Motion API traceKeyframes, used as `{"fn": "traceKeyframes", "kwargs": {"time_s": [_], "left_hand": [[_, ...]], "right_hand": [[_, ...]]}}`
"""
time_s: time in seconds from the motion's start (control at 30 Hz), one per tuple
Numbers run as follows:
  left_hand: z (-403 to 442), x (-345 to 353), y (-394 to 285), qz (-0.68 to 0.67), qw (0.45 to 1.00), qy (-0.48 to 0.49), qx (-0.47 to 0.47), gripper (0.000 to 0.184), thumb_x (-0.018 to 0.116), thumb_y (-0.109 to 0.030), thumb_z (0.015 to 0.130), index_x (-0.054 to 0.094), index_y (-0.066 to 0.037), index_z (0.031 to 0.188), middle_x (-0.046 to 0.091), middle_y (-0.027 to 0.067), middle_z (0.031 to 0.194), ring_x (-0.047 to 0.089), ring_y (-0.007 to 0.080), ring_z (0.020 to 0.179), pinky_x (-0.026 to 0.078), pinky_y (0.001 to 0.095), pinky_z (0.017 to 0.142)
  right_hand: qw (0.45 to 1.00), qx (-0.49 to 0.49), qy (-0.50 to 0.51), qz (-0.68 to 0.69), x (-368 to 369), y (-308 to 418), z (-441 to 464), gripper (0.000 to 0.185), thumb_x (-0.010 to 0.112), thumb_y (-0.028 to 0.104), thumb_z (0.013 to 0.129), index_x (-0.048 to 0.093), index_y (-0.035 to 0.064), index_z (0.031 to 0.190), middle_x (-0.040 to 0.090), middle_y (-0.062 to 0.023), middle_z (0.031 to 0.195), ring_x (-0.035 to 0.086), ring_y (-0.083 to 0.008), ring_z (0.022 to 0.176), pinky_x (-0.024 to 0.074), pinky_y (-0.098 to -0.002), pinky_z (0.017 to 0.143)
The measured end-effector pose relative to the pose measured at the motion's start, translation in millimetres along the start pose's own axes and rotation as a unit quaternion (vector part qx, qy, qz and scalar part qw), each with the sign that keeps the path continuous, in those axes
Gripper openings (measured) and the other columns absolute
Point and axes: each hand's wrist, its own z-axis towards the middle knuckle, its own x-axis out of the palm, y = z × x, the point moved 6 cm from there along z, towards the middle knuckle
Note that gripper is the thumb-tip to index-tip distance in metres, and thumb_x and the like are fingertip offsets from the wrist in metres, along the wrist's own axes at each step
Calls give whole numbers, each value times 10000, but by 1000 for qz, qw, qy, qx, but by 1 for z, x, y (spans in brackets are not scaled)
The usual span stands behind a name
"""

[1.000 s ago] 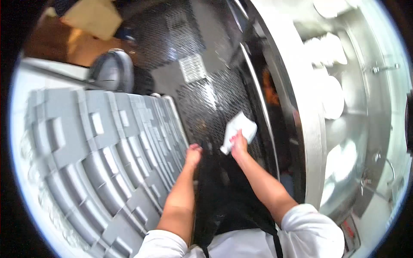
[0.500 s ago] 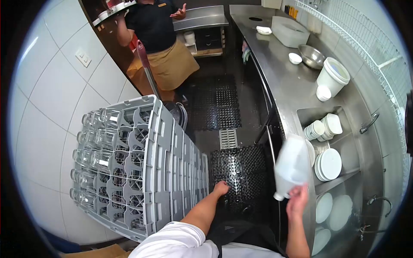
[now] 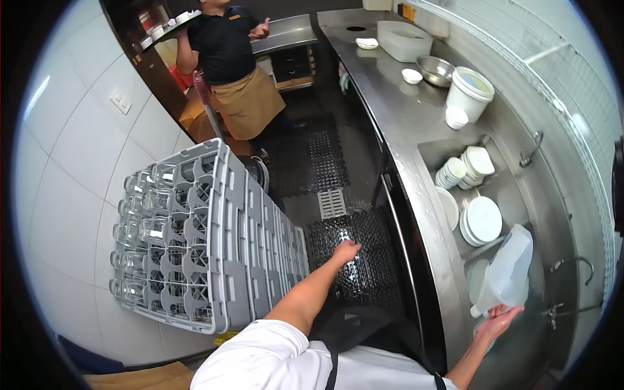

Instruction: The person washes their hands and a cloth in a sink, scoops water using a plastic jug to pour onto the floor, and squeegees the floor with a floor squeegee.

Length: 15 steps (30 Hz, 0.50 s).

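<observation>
A translucent white plastic jug point(image 3: 509, 272) is in my right hand point(image 3: 499, 320), tilted over the right sink, its narrow mouth toward the lower left. My left hand point(image 3: 348, 251) hangs over the black floor mat point(image 3: 344, 276) with its fingers curled; whether it holds anything is too small to tell. Below and beside the jug, pale plates point(image 3: 478, 279) lie in the sink, partly hidden by it. A stack of round white plates point(image 3: 483, 220) and small white dishes point(image 3: 478, 162) sit in the sink compartment further forward.
Stacked grey racks point(image 3: 227, 247) with clear glasses point(image 3: 153, 230) stand at the left. A person point(image 3: 227, 55) carries a tray point(image 3: 170, 31) at the upper left. The steel counter point(image 3: 403, 110) holds a bucket point(image 3: 469, 94), a metal bowl point(image 3: 435, 70) and a plastic tub point(image 3: 403, 42). Faucets point(image 3: 575, 261) line the right side.
My right hand has carried the jug rightward from over the floor, past the counter edge, to over the sink. My left hand has moved slightly forward and right. The view has turned.
</observation>
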Motion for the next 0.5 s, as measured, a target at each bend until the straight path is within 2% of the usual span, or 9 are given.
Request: {"fn": "traceKeyframes", "kwargs": {"time_s": [0.07, 0.1, 0.17, 0.2, 0.27, 0.3, 0.33, 0.37, 0.5], "left_hand": [[23, 32, -33, -91, 995, 12, 36, 537, 596, -472, 840, 613, -33, 1149, 651, 193, 1096, 605, 326, 1069, 457, 384, 930], [21, 37, -64, -120, 990, -20, 71, 570, 592, -478, 844, 586, -14, 1175, 644, 202, 1109, 603, 325, 1074, 455, 386, 933], [1, 40, -144, -147, 980, -21, 129, 631, 581, -468, 862, 513, 40, 1231, 625, 224, 1131, 602, 323, 1065, 455, 388, 920], [-37, 27, -194, -151, 972, -36, 175, 574, 578, -407, 877, 516, 62, 1204, 631, 224, 1100, 608, 317, 1031, 465, 392, 889], [-46, 53, -245, -160, 962, 86, 206, 473, 640, -260, 851, 534, 94, 1146, 650, 218, 1036, 612, 295, 994, 479, 395, 858], [-39, 73, -258, -135, 953, 115, 245, 640, 682, -223, 824, 398, 144, 1265, 601, 229, 1152, 581, 283, 1068, 471, 371, 894], [-79, 69, -275, -168, 979, 80, 82, 965, 716, -225, 803, 55, 186, 1374, 491, 259, 1300, 525, 295, 1158, 436, 341, 965], [-85, 83, -283, -160, 978, 104, 87, 1238, 751, -260, 777, -283, 170, 1304, 366, 302, 1392, 462, 323, 1230, 374, 310, 1037], [-57, 102, -269, -37, 995, 56, 79, 1352, 773, -370, 759, -366, 159, 1260, 187, 354, 1457, 320, 346, 1344, 238, 286, 1117]], "right_hand": [[1000, 1, -12, 0, -23, 6, 15, 518, 365, 571, 973, 289, 140, 695, 222, 39, 636, 200, -96, 535, 207, -261, 510], [996, 12, 90, -21, -48, 7, 33, 512, 382, 546, 978, 474, 75, 801, 427, 12, 709, 413, -94, 607, 317, -248, 562], [991, 28, -119, -55, -53, 20, 28, 518, 386, 480, 994, 546, 9, 1139, 595, -76, 1021, 582, -157, 926, 444, -289, 734], [999, 18, -27, -15, -76, 10, 54, 542, 405, 415, 991, 411, 43, 1386, 525, -137, 1299, 510, -223, 1191, 432, -353, 921], [883, -155, -70, -438, -115, 31, 76, 426, 374, 319, 992, 492, 45, 1296, 607, -144, 1171, 557, -220, 1079, 439, -371, 906], [867, -118, -129, -467, -114, 43, 74, 418, 355, 320, 999, 522, 20, 1237, 653, -186, 1048, 609, -271, 966, 456, -390, 849], [825, -160, -138, -525, -138, 41, 92, 482, 368, 396, 988, 574, -8, 1151, 654, -248, 944, 625, -365, 890, 454, -429, 781], [835, -159, -221, -479, -148, 47, 99, 648, 399, 487, 962, 635, -103, 834, 623, -291, 771, 610, -426, 747, 439, -460, 674], [751, -268, -223, -561, -185, 35, 142, 575, 443, 487, 939, 660, -22, 782, 635, -241, 738, 602, -439, 707, 453, -490, 644]]}}
